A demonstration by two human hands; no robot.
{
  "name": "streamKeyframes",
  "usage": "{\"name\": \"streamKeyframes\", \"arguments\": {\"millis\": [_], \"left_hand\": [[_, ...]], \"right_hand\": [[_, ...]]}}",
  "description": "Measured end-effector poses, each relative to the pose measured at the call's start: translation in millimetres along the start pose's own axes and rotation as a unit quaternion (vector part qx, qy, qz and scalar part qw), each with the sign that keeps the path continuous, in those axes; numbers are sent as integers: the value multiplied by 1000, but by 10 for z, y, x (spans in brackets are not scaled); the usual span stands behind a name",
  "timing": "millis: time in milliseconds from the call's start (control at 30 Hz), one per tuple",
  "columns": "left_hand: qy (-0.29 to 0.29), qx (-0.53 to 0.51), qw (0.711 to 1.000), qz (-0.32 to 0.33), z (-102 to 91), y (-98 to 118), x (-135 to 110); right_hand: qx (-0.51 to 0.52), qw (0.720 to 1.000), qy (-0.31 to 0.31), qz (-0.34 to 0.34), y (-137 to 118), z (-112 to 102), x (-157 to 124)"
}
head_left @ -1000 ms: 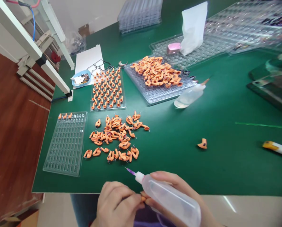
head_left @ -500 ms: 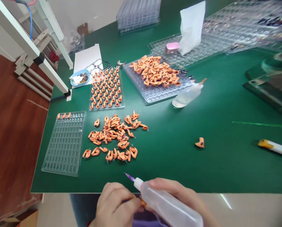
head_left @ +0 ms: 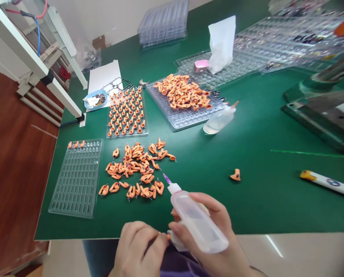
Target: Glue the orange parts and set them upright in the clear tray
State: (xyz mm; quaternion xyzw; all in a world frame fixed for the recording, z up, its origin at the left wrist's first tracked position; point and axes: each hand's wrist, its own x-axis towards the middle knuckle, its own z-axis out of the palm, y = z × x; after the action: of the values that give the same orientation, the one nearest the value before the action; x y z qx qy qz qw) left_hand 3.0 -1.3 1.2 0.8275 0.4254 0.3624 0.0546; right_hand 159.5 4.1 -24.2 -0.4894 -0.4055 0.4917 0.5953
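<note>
My right hand [head_left: 219,219] is wrapped round a clear squeeze bottle [head_left: 200,223] with a white cap and a purple needle tip, which points up and to the left. Under the bottle, something white [head_left: 176,241], perhaps a tissue, shows between my right fingers. My left hand [head_left: 140,248] is closed at the table's front edge, pinching a small orange piece [head_left: 168,236] mostly hidden by the fingers. Beyond the hands lies a loose pile of orange curved pieces [head_left: 137,165] with thin wires. One single orange piece [head_left: 236,175] lies apart to the right.
A clear tray [head_left: 73,181] with a few pieces stands left, and a filled tray [head_left: 127,113] behind the pile. Farther back are a heaped tray [head_left: 186,92] and a second bottle [head_left: 219,120]. A yellow-tipped white pen-like tool [head_left: 329,182] and a dark metal stand [head_left: 318,107] are right.
My right hand has raised the bottle and turned it more upright, away from my left hand. White material now shows under it. The left hand stays low at the edge. The camera view has shifted slightly.
</note>
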Motion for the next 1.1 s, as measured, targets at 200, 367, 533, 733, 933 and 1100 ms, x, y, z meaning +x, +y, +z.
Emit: {"name": "streamKeyframes", "arguments": {"millis": [200,367,533,733,933,1100], "left_hand": [[29,1,999,-28,23,-12,-67],[60,-95,988,-103,22,-60,-48],[64,-165,972,-155,29,-73,19],[69,-169,974,-133,50,-81,22],[84,-157,978,-107,79,-52,22],[26,-80,991,-102,-46,-321,159]], "right_hand": [[-68,983,-31,-167,196,-39,-61],[-111,980,8,-162,292,-172,-75],[-53,996,24,-64,211,-38,-89],[20,999,7,26,100,73,-80],[55,993,-16,107,52,109,-78],[14,997,28,69,163,-12,12]]}}
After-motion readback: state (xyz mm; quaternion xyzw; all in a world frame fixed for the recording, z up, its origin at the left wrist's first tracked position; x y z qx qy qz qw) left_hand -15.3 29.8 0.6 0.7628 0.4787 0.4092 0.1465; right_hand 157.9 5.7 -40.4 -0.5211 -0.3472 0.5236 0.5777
